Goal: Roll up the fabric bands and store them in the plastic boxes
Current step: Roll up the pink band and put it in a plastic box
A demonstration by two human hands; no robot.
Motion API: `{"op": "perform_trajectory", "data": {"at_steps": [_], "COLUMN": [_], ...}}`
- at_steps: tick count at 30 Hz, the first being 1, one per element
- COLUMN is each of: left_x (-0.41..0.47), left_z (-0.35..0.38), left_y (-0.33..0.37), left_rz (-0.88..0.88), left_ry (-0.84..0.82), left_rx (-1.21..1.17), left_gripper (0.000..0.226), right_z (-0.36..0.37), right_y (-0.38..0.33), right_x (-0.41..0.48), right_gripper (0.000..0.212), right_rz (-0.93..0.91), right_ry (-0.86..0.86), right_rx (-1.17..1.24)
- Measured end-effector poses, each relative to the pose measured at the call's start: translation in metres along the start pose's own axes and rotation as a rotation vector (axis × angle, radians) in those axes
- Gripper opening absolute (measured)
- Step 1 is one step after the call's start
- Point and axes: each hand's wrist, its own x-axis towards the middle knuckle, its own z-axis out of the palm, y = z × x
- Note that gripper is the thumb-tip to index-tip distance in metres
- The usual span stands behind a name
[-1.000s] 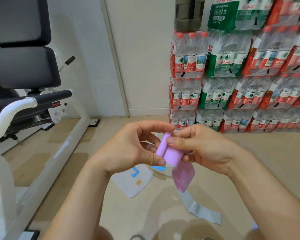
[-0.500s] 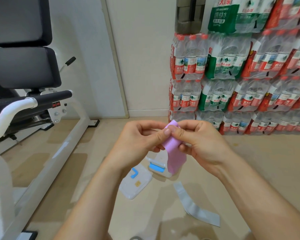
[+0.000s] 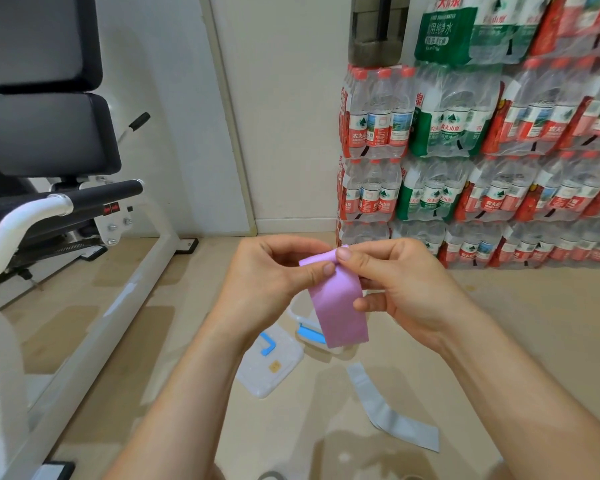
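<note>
A pink fabric band (image 3: 338, 306) hangs in the air in front of me, its top end pinched between both thumbs and forefingers. My left hand (image 3: 274, 275) grips the top left corner, my right hand (image 3: 395, 282) the top right. The band's free end dangles flat over a clear plastic box (image 3: 302, 318) with a blue latch on the floor. A clear lid (image 3: 271, 365) with a blue clip lies left of that box. A grey fabric band (image 3: 388, 407) lies flat and bent on the floor to the lower right.
A white exercise machine (image 3: 66, 237) with black pads fills the left side. Stacked packs of water bottles (image 3: 482, 161) stand against the wall at the right. Beige floor lies between them.
The rolled-up part of the pink band has come undone: one second ago a thick roll sat between my fingers, now the band hangs nearly flat. Both hands rose slightly.
</note>
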Motion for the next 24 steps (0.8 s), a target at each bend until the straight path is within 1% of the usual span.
{"op": "perform_trajectory", "data": {"at_steps": [4,10,12,16,20,24], "left_x": [0.0007,0.0042,0.0047,0.0059,0.0056,0.004], "left_z": [0.0002,-0.0003,-0.0004,-0.0011,-0.0012,-0.0019], "left_y": [-0.0018,-0.0048,-0.0054,-0.007,-0.0081,-0.0073], "left_rz": [-0.036,-0.073,-0.071,-0.06,-0.069,-0.087], "left_ry": [-0.019,0.049,0.055,0.057,0.036,0.003], "left_rx": [-0.042,-0.111,-0.119,-0.101,-0.108,-0.119], "left_gripper": [0.01,0.008,0.009,0.023,0.012,0.015], "right_z": [-0.0018,-0.0019,-0.0019,-0.0017,-0.0021,-0.0015], "right_y": [0.0011,0.0006,-0.0004,-0.0005,0.0,-0.0005], "right_x": [0.0007,0.0006,0.0001,-0.0004,0.0,0.0003], "right_gripper": [0.016,0.017,0.017,0.017,0.015,0.014], "right_rz": [-0.02,-0.024,-0.018,-0.034,-0.049,-0.051], "right_ry": [0.015,0.004,0.004,0.027,0.062,0.071], "right_rx": [-0.002,-0.002,-0.005,-0.042,-0.051,-0.056]}}
